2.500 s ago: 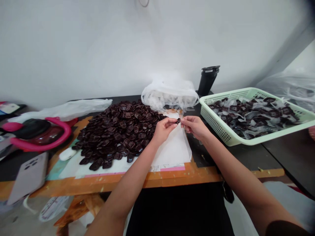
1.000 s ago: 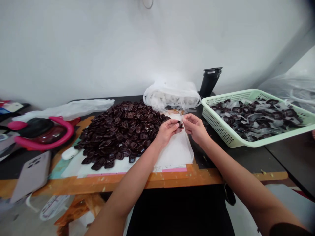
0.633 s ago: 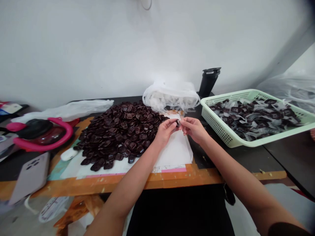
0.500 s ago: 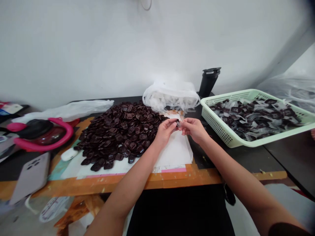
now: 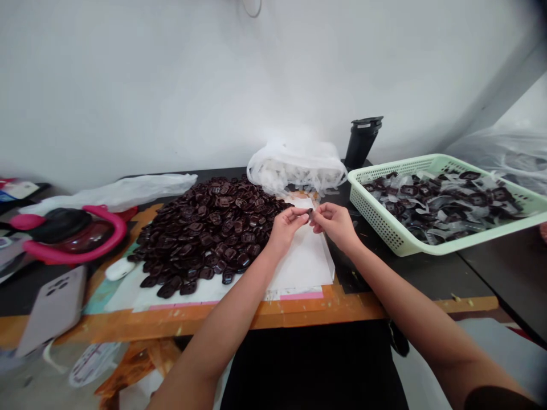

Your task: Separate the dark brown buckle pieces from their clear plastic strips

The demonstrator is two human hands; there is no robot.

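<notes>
My left hand (image 5: 285, 230) pinches a small dark piece (image 5: 310, 212) between thumb and fingertips. My right hand (image 5: 335, 223) is closed at the other side of the same piece, its fingertips close against those of my left. Both hands are above white paper sheets (image 5: 301, 259). Left of them lies a large heap of glossy dark brown pieces (image 5: 209, 228). To the right, a pale green basket (image 5: 399, 234) holds similar dark pieces with translucent white wrapping around them.
Behind my hands sits a white plastic bag (image 5: 299, 165) of whitish scraps, beside a black cup (image 5: 363, 142). At the left are a phone (image 5: 55, 307), a white case (image 5: 119, 269) and a bottle with a pink handle (image 5: 115, 230).
The whitish film seen between my fingertips no longer shows, and the dark piece is more visible. My right hand has shifted slightly left and its fingers have curled differently.
</notes>
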